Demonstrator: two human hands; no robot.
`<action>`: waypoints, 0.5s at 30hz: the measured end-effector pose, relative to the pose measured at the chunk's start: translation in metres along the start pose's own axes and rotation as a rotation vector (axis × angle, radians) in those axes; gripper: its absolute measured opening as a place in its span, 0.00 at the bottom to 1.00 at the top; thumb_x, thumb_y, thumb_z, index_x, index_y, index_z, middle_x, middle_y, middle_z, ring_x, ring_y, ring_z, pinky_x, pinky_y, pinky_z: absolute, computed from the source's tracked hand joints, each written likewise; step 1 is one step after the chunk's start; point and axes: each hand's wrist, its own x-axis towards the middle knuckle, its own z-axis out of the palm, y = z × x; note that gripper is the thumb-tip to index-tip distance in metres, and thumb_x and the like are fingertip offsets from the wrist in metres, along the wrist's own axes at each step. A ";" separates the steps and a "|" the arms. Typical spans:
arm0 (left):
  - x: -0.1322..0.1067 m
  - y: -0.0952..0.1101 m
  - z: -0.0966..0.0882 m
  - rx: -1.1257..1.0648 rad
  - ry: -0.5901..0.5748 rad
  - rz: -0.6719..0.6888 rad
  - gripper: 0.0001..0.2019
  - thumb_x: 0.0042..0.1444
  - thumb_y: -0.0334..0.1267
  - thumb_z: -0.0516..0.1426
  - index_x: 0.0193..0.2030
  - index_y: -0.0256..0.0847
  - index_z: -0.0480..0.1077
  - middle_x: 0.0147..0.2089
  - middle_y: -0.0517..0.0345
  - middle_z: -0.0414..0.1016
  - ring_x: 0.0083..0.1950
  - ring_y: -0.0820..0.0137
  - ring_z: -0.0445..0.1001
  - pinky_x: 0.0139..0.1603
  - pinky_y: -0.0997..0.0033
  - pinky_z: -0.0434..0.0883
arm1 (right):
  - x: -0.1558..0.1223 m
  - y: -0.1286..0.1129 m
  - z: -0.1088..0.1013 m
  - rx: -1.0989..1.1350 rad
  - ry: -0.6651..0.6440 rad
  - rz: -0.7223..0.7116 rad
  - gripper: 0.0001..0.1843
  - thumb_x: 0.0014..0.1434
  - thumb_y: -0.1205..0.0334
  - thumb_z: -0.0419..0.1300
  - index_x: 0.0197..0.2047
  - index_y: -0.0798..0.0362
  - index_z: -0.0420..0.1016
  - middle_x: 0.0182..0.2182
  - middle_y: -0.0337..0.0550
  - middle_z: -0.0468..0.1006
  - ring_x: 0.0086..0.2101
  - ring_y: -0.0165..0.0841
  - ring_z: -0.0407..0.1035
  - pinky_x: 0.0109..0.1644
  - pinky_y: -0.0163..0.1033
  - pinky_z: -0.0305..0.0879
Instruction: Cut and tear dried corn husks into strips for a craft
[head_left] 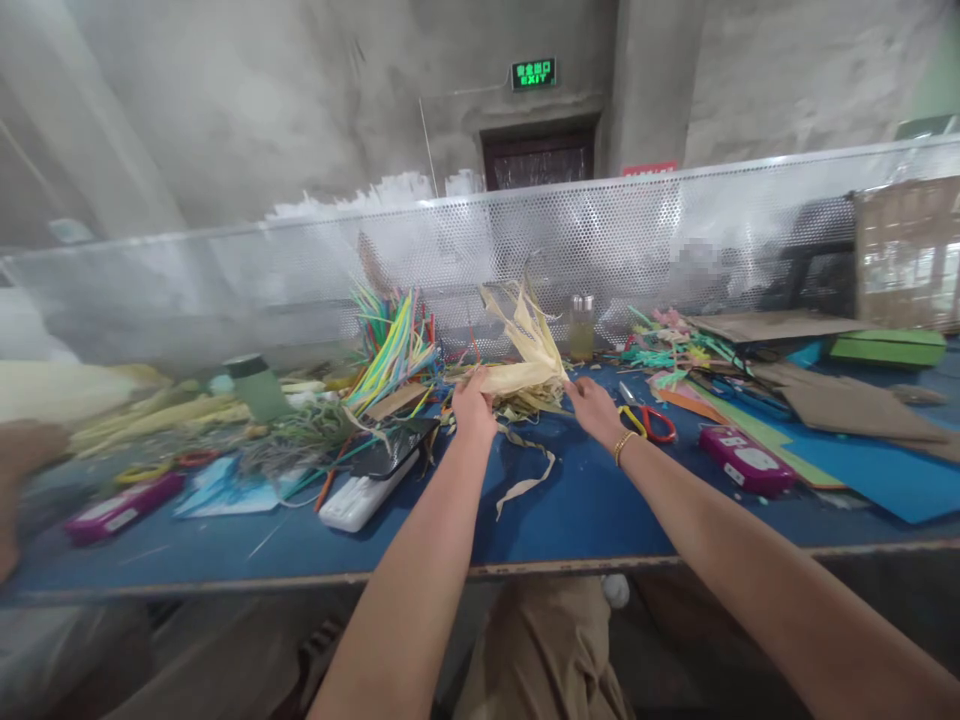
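Over the blue table (577, 500), a pale dried corn husk (536, 345) is stretched between my two hands. My left hand (474, 402) has its fingers closed on the end of one husk leaf that is pulled out sideways. At the narrow base of the husk, my right hand (594, 408) pinches with a gold bracelet at its wrist. Other leaves of the husk fan upward and back. Under the hands lie husk scraps, and a thin curled strip (529, 490) rests on the table in front of them.
Scissors (652, 424) and a magenta box (746, 460) lie right of my hands, near coloured paper and cardboard (855, 405). Left are colourful stems (397, 345), a white device (367, 495) and a green-lidded bottle (259, 388). Another person's hand (26, 455) is at far left. A perforated metal screen (315, 280) runs behind.
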 end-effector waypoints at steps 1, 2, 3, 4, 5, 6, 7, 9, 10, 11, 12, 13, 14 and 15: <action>0.002 0.001 -0.001 -0.017 0.006 -0.007 0.10 0.45 0.30 0.64 0.34 0.38 0.68 0.28 0.64 0.72 0.23 0.81 0.69 0.20 0.83 0.60 | 0.000 0.000 0.000 0.000 -0.003 0.005 0.21 0.66 0.48 0.45 0.34 0.53 0.69 0.35 0.49 0.76 0.38 0.37 0.69 0.36 0.36 0.55; 0.005 0.002 -0.002 -0.034 0.009 -0.011 0.09 0.46 0.30 0.63 0.33 0.38 0.68 0.28 0.65 0.71 0.22 0.82 0.67 0.20 0.84 0.59 | 0.000 0.000 -0.001 0.001 -0.003 0.016 0.21 0.66 0.48 0.45 0.34 0.53 0.69 0.35 0.50 0.76 0.38 0.38 0.69 0.36 0.36 0.55; 0.007 0.004 -0.003 -0.051 0.008 -0.009 0.08 0.47 0.30 0.63 0.33 0.38 0.67 0.27 0.66 0.70 0.21 0.82 0.66 0.20 0.84 0.58 | 0.000 0.000 -0.001 0.003 0.000 0.032 0.21 0.66 0.47 0.45 0.35 0.53 0.70 0.35 0.50 0.77 0.38 0.38 0.69 0.36 0.36 0.55; 0.009 0.005 -0.004 -0.066 0.005 -0.002 0.07 0.48 0.30 0.63 0.33 0.38 0.67 0.26 0.66 0.69 0.20 0.83 0.64 0.20 0.85 0.57 | 0.001 0.001 -0.002 0.006 0.008 0.051 0.21 0.66 0.47 0.45 0.35 0.53 0.70 0.36 0.51 0.77 0.39 0.38 0.70 0.36 0.36 0.56; 0.011 0.006 -0.005 -0.076 0.000 0.006 0.07 0.49 0.30 0.62 0.32 0.38 0.68 0.26 0.67 0.68 0.20 0.84 0.63 0.20 0.85 0.57 | 0.001 0.002 -0.002 0.008 0.018 0.069 0.22 0.66 0.47 0.45 0.36 0.54 0.71 0.36 0.52 0.77 0.39 0.39 0.70 0.37 0.36 0.56; 0.012 0.008 -0.006 -0.085 -0.007 0.014 0.07 0.49 0.29 0.62 0.32 0.38 0.68 0.25 0.67 0.68 0.20 0.84 0.62 0.20 0.85 0.56 | 0.002 0.003 -0.002 0.011 0.028 0.083 0.22 0.66 0.47 0.45 0.36 0.54 0.71 0.36 0.52 0.77 0.39 0.39 0.70 0.38 0.36 0.57; 0.013 0.009 -0.007 -0.091 -0.013 0.019 0.06 0.49 0.29 0.62 0.32 0.38 0.68 0.25 0.67 0.67 0.20 0.84 0.62 0.20 0.85 0.57 | 0.003 0.004 -0.003 0.015 0.037 0.093 0.22 0.66 0.47 0.44 0.36 0.54 0.71 0.36 0.52 0.77 0.39 0.39 0.70 0.38 0.36 0.57; 0.014 0.010 -0.009 -0.103 -0.017 0.015 0.07 0.50 0.29 0.63 0.31 0.38 0.68 0.25 0.67 0.67 0.21 0.84 0.62 0.21 0.85 0.57 | 0.004 0.005 -0.003 0.027 0.043 0.103 0.22 0.66 0.47 0.45 0.36 0.54 0.72 0.36 0.52 0.77 0.39 0.39 0.70 0.39 0.36 0.57; 0.014 0.010 -0.010 -0.107 -0.016 0.010 0.07 0.50 0.28 0.63 0.31 0.38 0.68 0.25 0.66 0.67 0.21 0.84 0.62 0.21 0.85 0.57 | 0.004 0.006 -0.003 0.034 0.041 0.106 0.23 0.66 0.47 0.45 0.36 0.54 0.72 0.36 0.52 0.77 0.39 0.39 0.70 0.39 0.37 0.57; 0.015 0.011 -0.010 -0.108 -0.014 0.005 0.06 0.51 0.29 0.62 0.31 0.38 0.67 0.25 0.66 0.67 0.21 0.84 0.62 0.21 0.84 0.57 | 0.004 0.006 -0.002 0.042 0.036 0.108 0.23 0.66 0.47 0.45 0.36 0.55 0.72 0.36 0.53 0.77 0.39 0.39 0.70 0.39 0.37 0.58; 0.015 0.011 -0.010 -0.103 -0.013 -0.003 0.06 0.51 0.29 0.62 0.31 0.38 0.67 0.26 0.66 0.67 0.21 0.84 0.62 0.21 0.84 0.57 | 0.004 0.006 -0.002 0.046 0.031 0.112 0.23 0.66 0.46 0.45 0.36 0.55 0.72 0.35 0.53 0.77 0.39 0.39 0.70 0.38 0.37 0.58; 0.015 0.011 -0.010 -0.092 -0.012 -0.014 0.05 0.52 0.30 0.61 0.31 0.38 0.68 0.26 0.66 0.67 0.21 0.83 0.62 0.20 0.84 0.57 | 0.004 0.006 -0.003 0.049 0.027 0.116 0.23 0.66 0.46 0.45 0.35 0.55 0.72 0.35 0.53 0.77 0.38 0.39 0.70 0.38 0.37 0.58; 0.016 0.010 -0.010 -0.071 -0.012 -0.031 0.05 0.53 0.31 0.61 0.31 0.38 0.68 0.26 0.65 0.68 0.22 0.83 0.62 0.20 0.84 0.57 | 0.003 0.006 -0.003 0.048 0.026 0.123 0.24 0.66 0.46 0.44 0.35 0.55 0.71 0.35 0.53 0.77 0.38 0.39 0.70 0.38 0.37 0.58; 0.016 0.010 -0.010 -0.040 -0.015 -0.053 0.04 0.54 0.32 0.61 0.32 0.38 0.68 0.27 0.64 0.68 0.22 0.82 0.63 0.20 0.83 0.57 | 0.003 0.005 -0.003 0.046 0.027 0.132 0.24 0.66 0.46 0.44 0.35 0.55 0.71 0.35 0.54 0.77 0.37 0.39 0.70 0.38 0.37 0.58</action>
